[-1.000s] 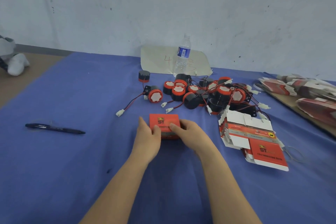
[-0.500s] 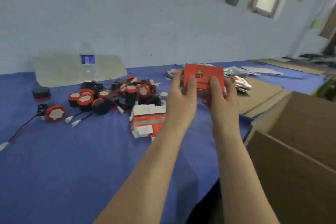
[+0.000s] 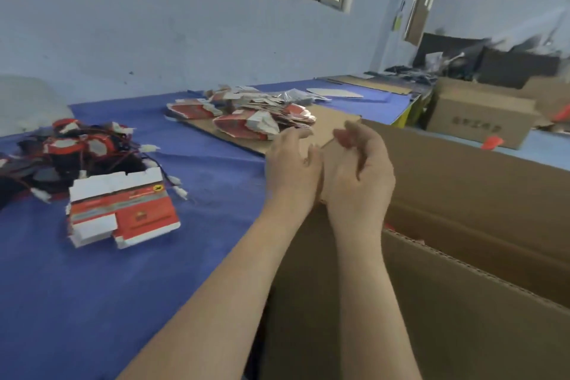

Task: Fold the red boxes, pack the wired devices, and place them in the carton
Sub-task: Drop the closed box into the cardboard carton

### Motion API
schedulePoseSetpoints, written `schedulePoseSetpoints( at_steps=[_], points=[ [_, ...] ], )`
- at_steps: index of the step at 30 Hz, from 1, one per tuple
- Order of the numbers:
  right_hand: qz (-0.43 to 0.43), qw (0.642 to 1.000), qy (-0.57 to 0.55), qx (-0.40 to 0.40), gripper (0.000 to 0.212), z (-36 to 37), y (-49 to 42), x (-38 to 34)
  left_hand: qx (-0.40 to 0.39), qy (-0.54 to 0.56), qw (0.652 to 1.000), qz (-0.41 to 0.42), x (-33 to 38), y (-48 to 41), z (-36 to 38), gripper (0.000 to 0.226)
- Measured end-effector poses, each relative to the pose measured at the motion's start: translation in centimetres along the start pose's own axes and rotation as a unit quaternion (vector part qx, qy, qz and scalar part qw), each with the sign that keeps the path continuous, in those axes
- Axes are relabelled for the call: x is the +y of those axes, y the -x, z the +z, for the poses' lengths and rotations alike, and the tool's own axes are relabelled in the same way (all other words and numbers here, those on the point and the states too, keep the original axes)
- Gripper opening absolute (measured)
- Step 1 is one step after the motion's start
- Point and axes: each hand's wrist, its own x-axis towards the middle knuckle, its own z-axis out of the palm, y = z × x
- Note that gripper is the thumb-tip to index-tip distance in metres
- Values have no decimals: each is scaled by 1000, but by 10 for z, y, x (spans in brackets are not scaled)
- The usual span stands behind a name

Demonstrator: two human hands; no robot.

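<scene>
The small red cardboard box has left our loosely curled, empty fingers, now just above the big brown corrugated carton, so we judge it dropped inside, unseen.

Soft daylight, motion blur, wide-angle distortion

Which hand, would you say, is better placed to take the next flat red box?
Probably the left hand: empty, and nearer the flat box stack than the right hand at the carton.
</scene>
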Motion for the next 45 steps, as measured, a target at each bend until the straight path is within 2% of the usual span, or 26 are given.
schedulePoseSetpoints(
  at_steps=[3, 6, 9, 11, 14, 16, 20, 22, 24, 27, 30, 34, 36, 39, 43, 45],
  points=[
    [68, 982, -61, -163, 37, 51, 27, 3, 108, -43, 992, -55, -46, -2, -49, 34],
    [140, 941, 4, -309, 31, 110, 62, 19, 173, -87, 961, -196, -100, 6, -108, 44],
    [158, 903, 46, -396, 26, 157, 94, 30, 225, -134, 927, -269, -141, 19, -155, 50],
    [165, 887, 48, -429, 28, 179, 108, 30, 229, -119, 926, -276, -155, 24, -173, 47],
    [147, 878, 101, -445, 18, 201, 121, 31, 195, -93, 941, -261, -166, 27, -186, 43],
    [130, 877, 134, -444, 19, 209, 126, 28, 196, -87, 942, -258, -171, 27, -190, 40],
    [40, 884, 202, -420, 52, 214, 130, 22, 250, -31, 931, -264, -169, 24, -195, 28],
    [4, 909, 177, -376, 67, 214, 131, 14, 295, 37, 922, -249, -161, 21, -201, 19],
    [3, 929, 137, -344, 75, 218, 131, 3, 331, 91, 915, -213, -152, 19, -211, 18],
    [-12, 935, 98, -340, 77, 232, 135, -16, 352, 83, 915, -182, -145, 18, -239, 31],
    [-21, 932, 1, -362, 66, 251, 147, -40, 385, 43, 910, -150, -146, 24, -272, 47],
    [-16, 911, -96, -401, 29, 279, 179, -70, 432, 7, 897, -93, -150, 46, -317, 43],
    [14, 896, -136, -423, 15, 291, 198, -81, 442, 11, 894, -72, -152, 60, -339, 44],
    [40, 875, -153, -457, 25, 303, 225, -88, 455, 11, 889, -55, -158, 79, -366, 51],
    [-3, 833, -154, -532, 19, 313, 256, -102, 420, 17, 905, -68, -173, 93, -374, 33],
    [14, 812, -186, -553, 24, 316, 263, -106, 414, 7, 908, -70, -175, 98, -373, 31]
  ],
)
